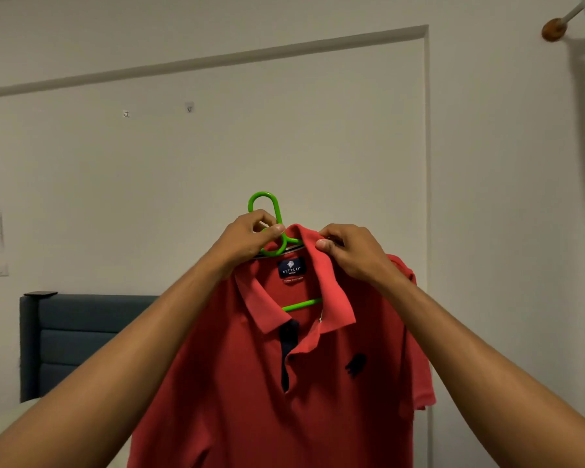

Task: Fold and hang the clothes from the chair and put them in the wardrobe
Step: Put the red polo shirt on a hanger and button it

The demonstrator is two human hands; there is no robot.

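Head view looks straight out along two bare forearms that rise from the lower corners and converge near the middle, both raised in front of a pale wall (318, 130). Between them hangs a red polo shirt (250, 383), held up in the air on a green hanger (265, 211) and facing the camera, its collar spread and its dark placket partly undone. A dark label sits inside the neck, and a small dark emblem shows on the chest at the right of the picture.

The left hand (247, 239) is curled round the neck of the hanger just below the hook, thumb laid across the front and fingers wrapped behind, so the green loop stands up above the knuckles. Its wrist is bent slightly inward, and the forearm slopes up from the lower left.

The right hand (352, 251) pinches the shirt's collar at the top of the right shoulder, thumb tip pressed on the red fabric with the fingers folded over behind it. Its forearm climbs from the lower right corner, and the shirt's sleeve hangs behind it.

A short stretch of the hanger's green crossbar shows through the open neck, below the label.

Behind, at lower left, a blue-grey padded headboard (81, 332) stands against the wall. At the top right a brown wooden knob (553, 30) juts from the wall.
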